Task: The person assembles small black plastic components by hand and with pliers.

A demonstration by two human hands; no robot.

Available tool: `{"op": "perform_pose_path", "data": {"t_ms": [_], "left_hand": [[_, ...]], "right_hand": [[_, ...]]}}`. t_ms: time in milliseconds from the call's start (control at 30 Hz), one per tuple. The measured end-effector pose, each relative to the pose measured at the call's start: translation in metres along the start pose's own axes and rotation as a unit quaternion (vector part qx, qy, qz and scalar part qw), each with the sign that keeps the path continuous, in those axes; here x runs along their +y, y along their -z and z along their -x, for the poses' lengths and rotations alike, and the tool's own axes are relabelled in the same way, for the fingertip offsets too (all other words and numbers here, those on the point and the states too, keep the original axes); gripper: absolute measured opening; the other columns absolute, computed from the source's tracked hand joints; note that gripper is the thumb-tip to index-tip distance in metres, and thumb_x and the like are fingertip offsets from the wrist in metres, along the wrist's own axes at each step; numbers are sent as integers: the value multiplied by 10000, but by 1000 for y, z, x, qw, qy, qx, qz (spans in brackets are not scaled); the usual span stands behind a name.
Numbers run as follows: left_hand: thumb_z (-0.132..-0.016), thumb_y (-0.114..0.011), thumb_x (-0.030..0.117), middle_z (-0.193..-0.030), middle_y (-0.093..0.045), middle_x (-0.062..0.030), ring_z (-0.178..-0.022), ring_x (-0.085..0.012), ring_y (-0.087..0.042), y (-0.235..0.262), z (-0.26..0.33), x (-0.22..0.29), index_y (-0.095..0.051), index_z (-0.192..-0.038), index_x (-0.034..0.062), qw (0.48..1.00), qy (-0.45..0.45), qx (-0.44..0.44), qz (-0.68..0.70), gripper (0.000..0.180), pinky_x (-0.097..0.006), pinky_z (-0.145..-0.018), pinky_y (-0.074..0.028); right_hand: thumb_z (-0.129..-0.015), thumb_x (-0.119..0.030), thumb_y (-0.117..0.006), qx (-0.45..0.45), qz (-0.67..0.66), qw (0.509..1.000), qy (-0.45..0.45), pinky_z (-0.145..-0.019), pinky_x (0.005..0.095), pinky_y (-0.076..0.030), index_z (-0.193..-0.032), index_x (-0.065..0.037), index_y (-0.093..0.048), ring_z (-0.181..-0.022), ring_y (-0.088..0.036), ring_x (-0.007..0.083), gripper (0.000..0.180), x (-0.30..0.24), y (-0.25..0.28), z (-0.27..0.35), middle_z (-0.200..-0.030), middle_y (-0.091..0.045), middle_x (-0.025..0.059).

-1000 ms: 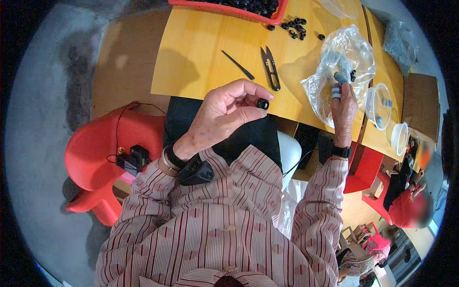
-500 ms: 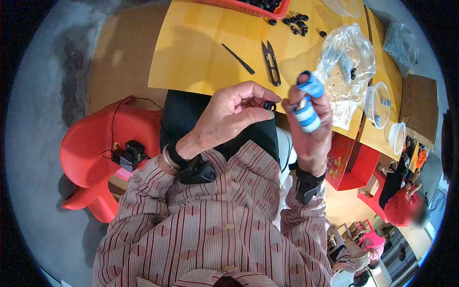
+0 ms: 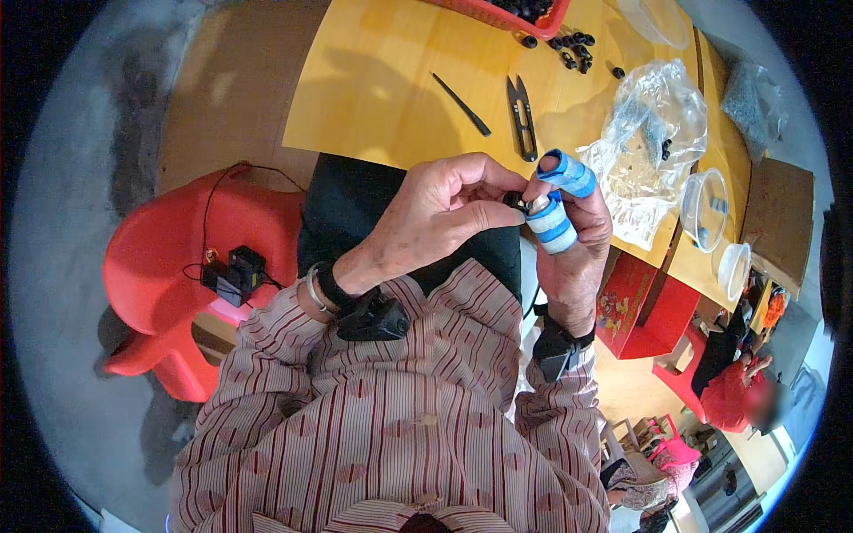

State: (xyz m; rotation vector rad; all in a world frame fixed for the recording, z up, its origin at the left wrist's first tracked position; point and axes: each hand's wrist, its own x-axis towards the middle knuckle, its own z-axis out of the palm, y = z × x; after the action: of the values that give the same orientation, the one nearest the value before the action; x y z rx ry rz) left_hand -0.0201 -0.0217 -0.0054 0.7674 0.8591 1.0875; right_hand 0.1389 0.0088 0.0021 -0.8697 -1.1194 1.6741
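My left hand [image 3: 440, 209] pinches a small round black part [image 3: 514, 201] between thumb and fingertips, above my lap and just off the table's near edge. Against that part, from the right, come the bent fingers of my right hand [image 3: 573, 262]. Its thumb and a finger are wrapped in blue and white tape and pressed close together. Whatever lies between those fingertips is too small and hidden to name. Beyond my hands on the yellow table [image 3: 373, 98] lie black thread snips [image 3: 522, 120] and a thin black pointed tool [image 3: 462, 105].
A red basket [image 3: 515, 19] of black parts stands at the far edge, several loose black parts [image 3: 582, 55] beside it. On the right are a clear plastic bag [image 3: 653, 115], clear tubs [image 3: 705, 213] and a cardboard box [image 3: 777, 213]. A red chair [image 3: 169, 266] holds a black device. People sit farther off.
My right hand has moved left, and its taped fingers now meet the black part in my left hand. The view has shifted slightly.
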Motion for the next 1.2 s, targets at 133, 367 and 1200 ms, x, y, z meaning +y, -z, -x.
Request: {"op": "perform_pose_path", "data": {"t_ms": [133, 367, 1200], "left_hand": [[-837, -610, -14, -989, -622, -48, -907, -101, -587, 1, 0, 1, -580, -1065, -28, 1000, 2, 0, 0, 230, -239, -825, -476], [-844, -600, -4, -998, -627, -63, -914, -116, -600, 8, -2, -5, -576, -1090, -33, 1000, 3, 5, 8, 248, -242, -830, -478], [-832, -625, 47, -914, -619, -6, -818, -54, -550, 47, -39, -47, -612, -1043, 10, 986, -55, 32, -153, 215, -202, -737, -447]], "right_hand": [[-816, 65, -590, -28, -6, 1000, 12, -822, 246, -446, -1127, -17, -576, -873, -568, 100, 321, 1, 3, 1, -975, -607, 23], [-828, 83, -554, -7, 9, 1000, -2, -844, 239, -442, -1102, -16, -594, -954, -574, 116, 295, 0, 9, 3, -1080, -598, 48], [-808, -6, -507, 111, 532, 831, 119, -711, 292, -497, -1150, -56, -580, -781, -624, 158, 353, -8, 100, -111, -911, -665, 73]]}}
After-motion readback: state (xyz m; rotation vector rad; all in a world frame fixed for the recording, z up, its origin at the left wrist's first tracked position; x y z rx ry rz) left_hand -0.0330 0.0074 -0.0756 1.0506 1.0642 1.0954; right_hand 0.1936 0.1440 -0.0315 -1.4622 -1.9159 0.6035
